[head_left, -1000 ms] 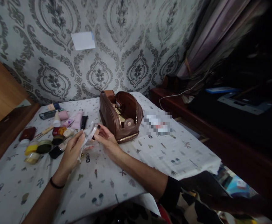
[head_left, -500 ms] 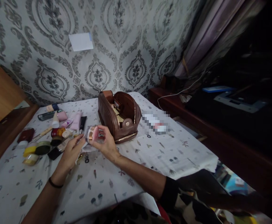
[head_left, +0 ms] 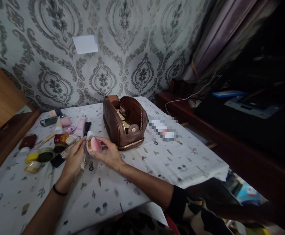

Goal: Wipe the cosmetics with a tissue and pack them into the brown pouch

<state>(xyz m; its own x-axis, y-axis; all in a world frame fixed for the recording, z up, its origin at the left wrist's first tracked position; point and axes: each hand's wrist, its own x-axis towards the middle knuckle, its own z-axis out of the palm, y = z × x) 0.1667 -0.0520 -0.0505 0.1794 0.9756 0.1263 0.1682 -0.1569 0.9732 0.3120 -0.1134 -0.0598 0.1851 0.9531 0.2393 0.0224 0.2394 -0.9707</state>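
Note:
Between my hands is a small cosmetic jar [head_left: 95, 144] with a pink end and a shiny rose-gold band, tilted on its side. The fingers and thumb of my right hand [head_left: 112, 155] grip it by the pink end. My left hand [head_left: 75, 158] is closed on a white wipe [head_left: 90, 133], which it presses around the jar's other end. Part of the wipe hangs below the left fingers. Just beyond my right hand stands a brown leather toiletry bag [head_left: 118, 127], unzipped, with some yellowish and dark contents showing inside.
Left of my hands lie several cosmetics: pink tubes [head_left: 80, 126], a dark green jar [head_left: 45, 154], a yellow-lidded jar [head_left: 31, 157], a black-capped bottle [head_left: 57, 160] and a brush [head_left: 46, 139]. A blurred-out white item [head_left: 163, 129] lies right of the bag. Patterned white cloth [head_left: 142, 176] covers the table.
The jar has shifted slightly down and left in my hands and turned so more of its pink end faces me. More of the wipe now shows above it.

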